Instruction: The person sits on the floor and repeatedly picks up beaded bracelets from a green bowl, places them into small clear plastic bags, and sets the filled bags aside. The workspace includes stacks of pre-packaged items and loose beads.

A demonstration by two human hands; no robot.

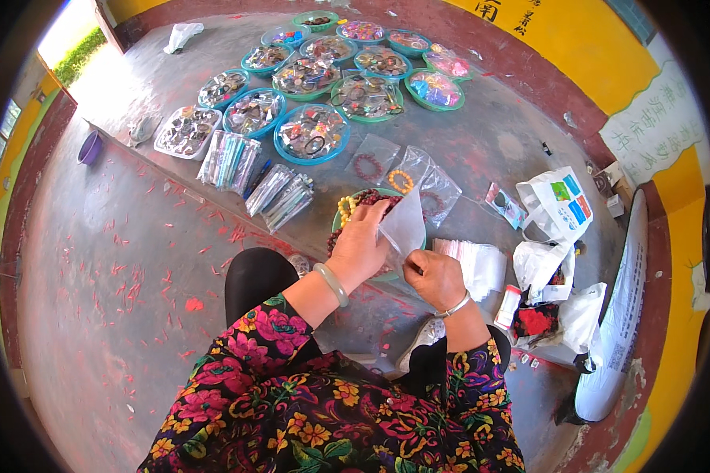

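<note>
A small clear plastic bag (403,223) is held tilted between my two hands, over a green basin (423,236) of beaded bracelets. My right hand (437,281) pinches the bag's lower edge, fingers curled. At the bag's left side, my left hand (358,246) is closed against it, its fingertips beside dark red beads (388,196); whether it also grips beads is hidden. Yellow beads (345,206) show at the basin's left rim. Just beyond lie bagged bracelets, one with orange-yellow beads (401,181). Right of my right hand sits a stack of clear bags (478,264).
Several basins of packaged small goods, such as a blue one (312,160), stand ahead. Bundles of wrapped pens (229,160) lie nearer, to the left. White carrier bags (556,206) and a red-capped container (508,306) are at right. A purple basin (90,148) stands far left.
</note>
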